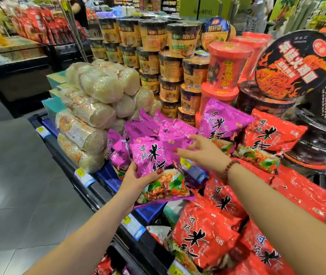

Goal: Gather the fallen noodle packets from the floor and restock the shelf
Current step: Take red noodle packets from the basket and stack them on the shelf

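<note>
Purple noodle packet (pixel 158 171) sits gripped at its lower-left edge by the left hand (pixel 136 179), long axis running up-shelf. Right hand (pixel 199 151), fingers spread, touches its top corner, nearer the purple stack (pixel 158 126).

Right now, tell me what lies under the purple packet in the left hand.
The left hand holds the purple packet from below. Beneath it show a blue basket and the edge of a second purple packet. What lies directly underneath is covered.

Purple packet (pixel 150 156) partly hides left hand (pixel 136 180); price tags (pixel 84 176) seemingly illegible.
</note>
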`<action>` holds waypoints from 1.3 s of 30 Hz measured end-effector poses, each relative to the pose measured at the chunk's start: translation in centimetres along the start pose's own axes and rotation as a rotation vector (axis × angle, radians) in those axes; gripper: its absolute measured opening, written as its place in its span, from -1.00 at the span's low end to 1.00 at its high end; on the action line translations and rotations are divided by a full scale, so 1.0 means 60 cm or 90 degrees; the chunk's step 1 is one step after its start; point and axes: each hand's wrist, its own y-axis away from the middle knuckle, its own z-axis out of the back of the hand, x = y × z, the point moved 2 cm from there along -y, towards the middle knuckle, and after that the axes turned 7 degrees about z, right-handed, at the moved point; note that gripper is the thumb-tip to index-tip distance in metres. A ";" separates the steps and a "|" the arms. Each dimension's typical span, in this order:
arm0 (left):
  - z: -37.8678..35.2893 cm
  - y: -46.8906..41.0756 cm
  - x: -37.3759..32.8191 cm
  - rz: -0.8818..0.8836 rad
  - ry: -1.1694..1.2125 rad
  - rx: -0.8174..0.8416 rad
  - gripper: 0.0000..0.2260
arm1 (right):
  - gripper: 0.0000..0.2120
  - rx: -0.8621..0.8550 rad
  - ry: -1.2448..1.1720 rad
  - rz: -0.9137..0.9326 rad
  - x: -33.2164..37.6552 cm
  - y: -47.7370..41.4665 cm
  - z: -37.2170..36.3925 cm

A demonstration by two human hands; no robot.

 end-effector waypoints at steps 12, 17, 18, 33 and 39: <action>0.054 0.008 0.026 -0.022 -0.094 0.054 -0.33 | -0.49 -0.106 -0.176 -0.195 -0.063 -0.005 -0.125; 0.147 0.008 0.070 -0.187 -0.546 -0.102 -0.36 | -0.66 -0.297 -0.138 -0.152 -0.077 -0.013 -0.138; 0.161 0.006 0.082 -0.188 -0.655 -0.087 -0.26 | -0.68 -0.312 -0.143 -0.153 -0.077 -0.012 -0.151; 0.213 -0.025 0.161 -0.152 -0.602 -0.001 -0.08 | 0.01 -0.468 0.184 -0.101 -0.090 0.008 -0.324; 0.210 -0.017 0.152 -0.146 -0.605 0.004 -0.13 | 0.01 -0.247 0.692 0.191 -0.126 -0.003 -0.329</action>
